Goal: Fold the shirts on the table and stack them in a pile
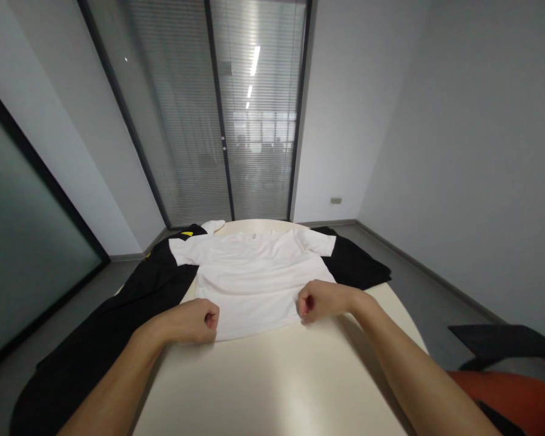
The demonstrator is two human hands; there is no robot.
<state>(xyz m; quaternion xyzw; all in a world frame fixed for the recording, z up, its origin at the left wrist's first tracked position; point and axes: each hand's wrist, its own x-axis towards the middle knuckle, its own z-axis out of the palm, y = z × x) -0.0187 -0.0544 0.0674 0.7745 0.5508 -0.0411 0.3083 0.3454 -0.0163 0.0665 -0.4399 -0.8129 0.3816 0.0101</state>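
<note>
A white short-sleeved T-shirt (254,284) lies spread on the table, its neck at the far side and its bottom hem toward me. My left hand (194,322) is closed at the shirt's lower left corner, fingers curled on the fabric. At the lower right corner my right hand (318,301) is likewise closed on the cloth. Small creases run across the shirt's middle. Both sleeves stick out sideways and overlap dark clothing on either side.
Black clothing with yellow marks (149,290) drapes along the left of the pale table (263,387). A folded black garment (354,260) lies at the right. A chair with a red-orange seat (504,399) stands at the lower right. Beyond are glass panels with blinds (258,163).
</note>
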